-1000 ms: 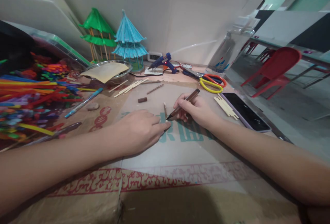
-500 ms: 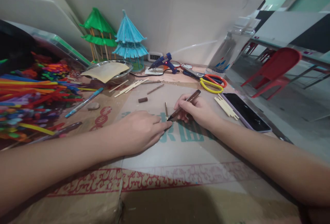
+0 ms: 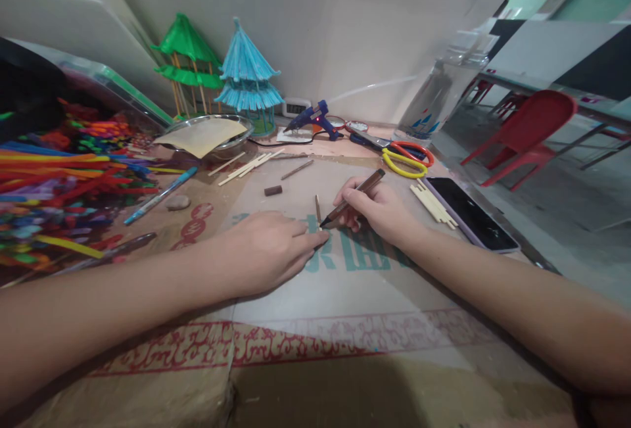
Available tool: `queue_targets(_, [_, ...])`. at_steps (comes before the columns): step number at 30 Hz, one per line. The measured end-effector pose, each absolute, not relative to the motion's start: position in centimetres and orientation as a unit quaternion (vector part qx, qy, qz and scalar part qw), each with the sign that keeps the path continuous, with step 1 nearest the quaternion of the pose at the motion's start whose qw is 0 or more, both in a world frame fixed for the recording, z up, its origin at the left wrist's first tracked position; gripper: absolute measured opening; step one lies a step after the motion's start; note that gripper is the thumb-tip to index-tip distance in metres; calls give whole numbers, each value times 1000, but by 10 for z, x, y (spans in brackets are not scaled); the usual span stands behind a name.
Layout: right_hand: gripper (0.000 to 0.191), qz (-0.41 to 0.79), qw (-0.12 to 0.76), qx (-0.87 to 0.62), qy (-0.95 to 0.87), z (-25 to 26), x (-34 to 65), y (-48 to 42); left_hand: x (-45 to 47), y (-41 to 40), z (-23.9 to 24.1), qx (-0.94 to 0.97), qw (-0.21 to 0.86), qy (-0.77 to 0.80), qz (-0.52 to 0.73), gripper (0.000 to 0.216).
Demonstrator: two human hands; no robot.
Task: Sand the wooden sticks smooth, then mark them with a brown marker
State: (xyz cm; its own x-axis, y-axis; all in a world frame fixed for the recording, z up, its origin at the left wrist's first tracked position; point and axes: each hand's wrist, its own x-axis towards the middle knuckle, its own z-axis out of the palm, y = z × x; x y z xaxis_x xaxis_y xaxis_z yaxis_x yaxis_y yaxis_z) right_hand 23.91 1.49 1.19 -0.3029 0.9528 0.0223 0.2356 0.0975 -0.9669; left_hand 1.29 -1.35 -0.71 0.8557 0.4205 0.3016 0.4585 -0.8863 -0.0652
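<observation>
My right hand (image 3: 377, 208) grips a brown marker pen (image 3: 352, 197), its tip touching the near end of a small wooden stick (image 3: 318, 208) that lies on the cardboard sheet (image 3: 345, 283). My left hand (image 3: 269, 250) rests palm down on the cardboard, its fingertips pressed at the near end of that stick. The stick looks partly coloured brown. The brown pen cap (image 3: 273, 190) lies a little beyond, to the left.
Colourful pipe cleaners (image 3: 59, 178) fill a box at left. Green (image 3: 186, 63) and blue (image 3: 249, 73) stick pagodas stand at the back, with a glass bowl (image 3: 210, 135), glue gun (image 3: 313, 119), scissors (image 3: 401, 155), loose sticks (image 3: 249, 166), a phone (image 3: 468, 212), a blue pen (image 3: 160, 196).
The pen tip has slid a short way along the stick; both hands stay almost where they were.
</observation>
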Motion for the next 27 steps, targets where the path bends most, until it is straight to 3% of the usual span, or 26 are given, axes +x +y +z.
queue_targets(12, [18, 493, 355, -443, -660, 12, 242, 15, 11, -13, -10, -959, 88, -227, -142, 33])
queue_targets(27, [18, 470, 426, -449, -629, 4, 241, 24, 10, -13, -6, -962, 78, -212, -150, 32])
